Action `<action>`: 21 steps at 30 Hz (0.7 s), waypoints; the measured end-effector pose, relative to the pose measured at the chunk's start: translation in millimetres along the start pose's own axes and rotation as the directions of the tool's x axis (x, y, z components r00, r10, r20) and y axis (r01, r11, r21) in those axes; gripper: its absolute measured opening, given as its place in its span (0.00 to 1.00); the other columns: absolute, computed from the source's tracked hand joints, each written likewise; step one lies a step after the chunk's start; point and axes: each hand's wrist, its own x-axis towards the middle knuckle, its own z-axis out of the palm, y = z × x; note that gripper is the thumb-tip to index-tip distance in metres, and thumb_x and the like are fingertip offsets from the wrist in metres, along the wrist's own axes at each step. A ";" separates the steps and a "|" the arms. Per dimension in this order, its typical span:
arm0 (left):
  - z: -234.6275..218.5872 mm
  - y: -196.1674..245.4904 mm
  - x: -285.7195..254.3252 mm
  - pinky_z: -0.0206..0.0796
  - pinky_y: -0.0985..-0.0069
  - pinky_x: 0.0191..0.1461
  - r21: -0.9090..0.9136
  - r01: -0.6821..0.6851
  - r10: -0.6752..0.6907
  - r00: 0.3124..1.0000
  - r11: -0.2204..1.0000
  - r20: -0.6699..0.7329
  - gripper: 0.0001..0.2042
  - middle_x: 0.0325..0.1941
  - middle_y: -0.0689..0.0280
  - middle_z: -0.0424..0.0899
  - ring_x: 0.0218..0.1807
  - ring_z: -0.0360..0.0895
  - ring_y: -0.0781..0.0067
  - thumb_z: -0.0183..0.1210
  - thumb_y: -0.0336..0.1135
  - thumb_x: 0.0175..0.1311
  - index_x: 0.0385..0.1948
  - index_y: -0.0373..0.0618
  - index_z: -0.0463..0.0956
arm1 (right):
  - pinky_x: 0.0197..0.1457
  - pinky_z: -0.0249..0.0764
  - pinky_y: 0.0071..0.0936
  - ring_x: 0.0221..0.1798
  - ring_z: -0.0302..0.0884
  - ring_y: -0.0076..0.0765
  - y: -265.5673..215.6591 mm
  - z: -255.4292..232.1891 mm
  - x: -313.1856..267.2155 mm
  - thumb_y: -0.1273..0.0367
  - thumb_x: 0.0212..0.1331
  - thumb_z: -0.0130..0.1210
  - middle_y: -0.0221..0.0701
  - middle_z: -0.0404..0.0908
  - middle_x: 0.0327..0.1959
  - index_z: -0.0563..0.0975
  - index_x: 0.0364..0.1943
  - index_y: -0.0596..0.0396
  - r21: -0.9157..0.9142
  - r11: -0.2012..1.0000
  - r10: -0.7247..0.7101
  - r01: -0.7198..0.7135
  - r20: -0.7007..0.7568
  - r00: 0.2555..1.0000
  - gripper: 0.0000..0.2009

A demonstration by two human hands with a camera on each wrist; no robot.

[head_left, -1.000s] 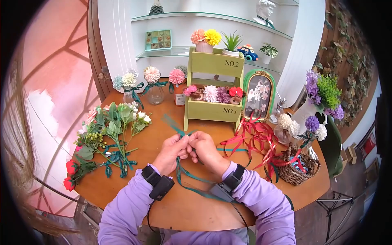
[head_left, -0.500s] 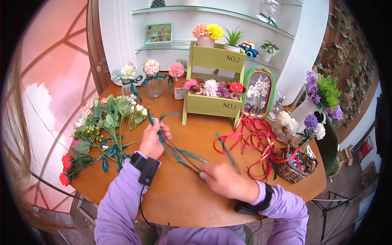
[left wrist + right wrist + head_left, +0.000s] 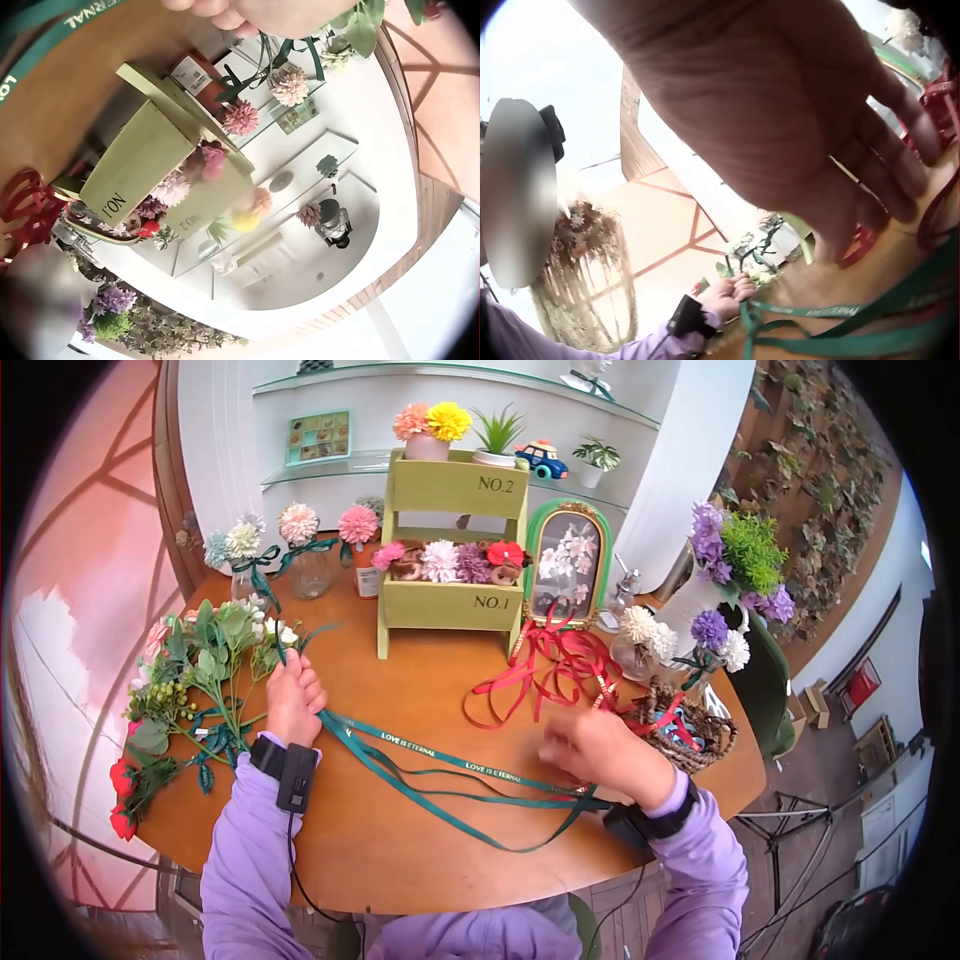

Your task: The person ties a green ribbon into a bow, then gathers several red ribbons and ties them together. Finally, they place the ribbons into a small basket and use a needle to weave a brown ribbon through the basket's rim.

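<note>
Green ribbon (image 3: 440, 754) with white lettering runs in several strands from my left hand (image 3: 295, 698), whose curled fingers grip it beside the flower stems. The other ends reach the right wrist, under the forearm. My right hand (image 3: 605, 753) hovers over the table's right part. In the right wrist view its fingers (image 3: 885, 161) are spread and loosely bent, holding nothing, with the ribbon (image 3: 832, 311) passing below. In the left wrist view only the curled fingers (image 3: 214, 11) of the left hand show at the top, and lettered ribbon (image 3: 64, 37) crosses the upper left corner.
Artificial flowers (image 3: 205, 660) lie on the left. Behind stand small vases (image 3: 310, 575), a green two-tier planter (image 3: 450, 605) and an oval frame (image 3: 568, 560). Red ribbons (image 3: 545, 660), a woven basket (image 3: 690, 735) and a white vase (image 3: 690, 600) are on the right.
My hands have moved apart, the left hand keeping its grip on the green ribbon. The right hand has let go of the strands and moved right. The head view has turned right.
</note>
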 end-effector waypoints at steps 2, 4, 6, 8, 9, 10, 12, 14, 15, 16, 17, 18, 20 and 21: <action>2.3 -2.9 -2.5 0.41 0.82 0.14 0.005 0.010 -0.010 1.000 1.000 0.020 0.13 0.16 0.78 0.56 0.13 0.47 0.86 0.46 0.46 0.76 0.32 0.49 0.65 | 0.46 0.76 0.40 0.41 0.80 0.49 13.6 10.2 26.6 0.68 0.52 0.63 0.42 0.81 0.35 0.78 0.38 0.58 0.029 0.999 -0.036 0.038 -0.060 0.998 0.11; 4.5 -4.8 -5.9 0.41 0.82 0.14 0.026 0.022 -0.023 0.999 0.999 0.028 0.14 0.16 0.78 0.55 0.13 0.47 0.86 0.46 0.47 0.76 0.32 0.49 0.65 | 0.46 0.75 0.40 0.43 0.79 0.50 16.8 21.5 45.2 0.70 0.51 0.63 0.42 0.80 0.37 0.78 0.36 0.58 0.053 0.995 -0.073 0.080 -0.126 0.989 0.10; 7.5 -5.0 -9.6 0.40 0.82 0.15 0.050 0.022 -0.025 0.998 0.999 0.065 0.15 0.16 0.78 0.53 0.14 0.46 0.86 0.45 0.48 0.76 0.31 0.49 0.64 | 0.47 0.74 0.39 0.45 0.77 0.50 12.5 34.2 59.0 0.73 0.49 0.62 0.41 0.77 0.38 0.77 0.32 0.58 0.143 0.915 -0.345 0.377 -0.204 0.916 0.07; 9.5 -6.5 -11.3 0.39 0.82 0.14 0.039 0.060 -0.062 0.997 0.997 0.049 0.14 0.15 0.79 0.53 0.13 0.45 0.86 0.45 0.46 0.76 0.32 0.49 0.65 | 0.46 0.72 0.40 0.45 0.75 0.51 13.6 48.1 74.2 0.75 0.47 0.62 0.39 0.75 0.38 0.76 0.32 0.58 0.041 0.907 -0.409 0.418 -0.141 0.902 0.08; 10.1 -7.2 -11.9 0.39 0.82 0.14 0.038 0.068 -0.070 0.996 0.997 0.060 0.14 0.15 0.79 0.53 0.13 0.45 0.86 0.45 0.47 0.76 0.31 0.49 0.65 | 0.45 0.72 0.41 0.45 0.74 0.52 12.7 53.7 80.5 0.76 0.46 0.61 0.41 0.75 0.36 0.75 0.32 0.58 -0.051 0.906 -0.421 0.419 -0.172 0.890 0.08; 12.0 -6.9 -12.6 0.39 0.82 0.14 0.039 0.066 -0.069 0.996 0.997 0.065 0.14 0.15 0.79 0.53 0.13 0.45 0.86 0.45 0.47 0.76 0.31 0.49 0.65 | 0.45 0.72 0.41 0.45 0.74 0.52 13.6 55.4 86.4 0.76 0.46 0.61 0.41 0.75 0.36 0.75 0.32 0.58 -0.053 0.907 -0.420 0.417 -0.176 0.890 0.08; 15.8 -6.6 -17.3 0.40 0.82 0.15 0.049 0.107 -0.111 0.990 0.993 0.083 0.15 0.16 0.78 0.53 0.14 0.45 0.86 0.45 0.48 0.76 0.32 0.49 0.65 | 0.38 0.72 0.35 0.37 0.76 0.42 14.9 59.2 95.2 0.76 0.54 0.58 0.37 0.75 0.29 0.73 0.32 0.57 -0.044 0.895 -0.427 0.444 -0.371 0.824 0.06; 22.7 -4.9 -23.0 0.40 0.82 0.15 0.015 0.119 -0.120 0.988 0.993 0.094 0.14 0.16 0.78 0.54 0.14 0.46 0.86 0.48 0.46 0.75 0.30 0.49 0.65 | 0.35 0.71 0.32 0.33 0.75 0.35 4.4 40.7 90.9 0.75 0.59 0.56 0.33 0.73 0.26 0.71 0.33 0.57 0.360 0.884 -0.178 0.298 -0.329 0.927 0.04; 27.8 -3.4 -25.4 0.40 0.82 0.15 0.039 0.131 -0.135 0.984 0.991 0.117 0.14 0.16 0.78 0.54 0.13 0.46 0.86 0.49 0.45 0.74 0.29 0.49 0.65 | 0.32 0.70 0.28 0.28 0.73 0.28 2.8 32.1 90.1 0.73 0.64 0.53 0.28 0.72 0.23 0.70 0.33 0.56 0.695 0.713 0.048 0.093 -0.181 0.982 0.04; 29.3 -2.6 -27.0 0.40 0.82 0.16 0.064 0.144 -0.152 0.979 0.987 0.138 0.14 0.15 0.79 0.54 0.13 0.46 0.86 0.51 0.44 0.74 0.27 0.49 0.65 | 0.24 0.64 0.22 0.21 0.66 0.18 7.0 29.5 91.7 0.70 0.69 0.48 0.23 0.69 0.21 0.68 0.35 0.53 0.737 0.659 0.058 0.149 -0.248 0.967 0.05; 27.4 -2.7 -27.2 0.40 0.82 0.16 0.065 0.146 -0.153 0.979 0.987 0.134 0.14 0.15 0.79 0.54 0.13 0.46 0.86 0.51 0.44 0.74 0.27 0.49 0.65 | 0.22 0.60 0.20 0.20 0.63 0.18 11.9 23.6 92.8 0.70 0.69 0.49 0.23 0.68 0.21 0.68 0.35 0.52 0.800 0.573 0.091 0.179 -0.279 0.956 0.05; 25.6 -2.6 -26.9 0.39 0.82 0.16 0.122 0.161 -0.181 0.967 0.979 0.179 0.14 0.14 0.79 0.53 0.12 0.46 0.86 0.52 0.43 0.73 0.27 0.47 0.66 | 0.19 0.57 0.18 0.19 0.61 0.17 16.2 16.0 93.5 0.69 0.69 0.49 0.22 0.67 0.21 0.69 0.35 0.52 0.850 0.482 0.127 0.212 -0.308 0.943 0.05; 27.4 -1.1 -29.9 0.39 0.82 0.16 0.181 0.173 -0.211 0.952 0.968 0.220 0.15 0.13 0.80 0.52 0.12 0.45 0.86 0.53 0.42 0.73 0.26 0.45 0.67 | 0.16 0.49 0.16 0.17 0.55 0.15 10.7 -3.9 85.4 0.68 0.69 0.50 0.20 0.63 0.19 0.68 0.35 0.51 0.956 0.254 0.235 0.145 -0.206 0.950 0.05; 32.9 1.0 -35.1 0.40 0.82 0.16 0.182 0.215 -0.253 0.943 0.959 0.218 0.16 0.13 0.80 0.50 0.12 0.45 0.86 0.52 0.44 0.73 0.27 0.43 0.68 | 0.15 0.48 0.16 0.16 0.51 0.13 11.4 -11.1 82.5 0.67 0.69 0.50 0.18 0.61 0.18 0.69 0.34 0.50 0.979 0.161 0.259 0.125 -0.164 0.952 0.06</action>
